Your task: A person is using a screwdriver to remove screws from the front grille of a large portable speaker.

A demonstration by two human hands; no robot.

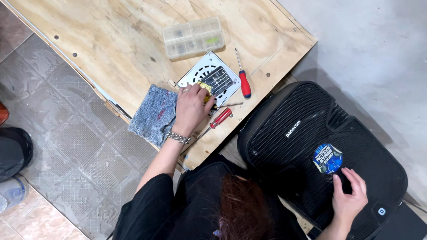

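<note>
Left hand (190,109) on yellow bit case (207,91), right hand (349,198) – resting on black speaker (293,146)

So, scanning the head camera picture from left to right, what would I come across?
Grey cloth → left hand → red-handled screwdriver → black speaker → right hand resting on the speaker.

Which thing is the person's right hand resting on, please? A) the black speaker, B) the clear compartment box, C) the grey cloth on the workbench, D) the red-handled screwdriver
A: the right hand lies flat on the mesh front of the black speaker, while the left hand is over at the workbench beside the grey cloth.
</note>
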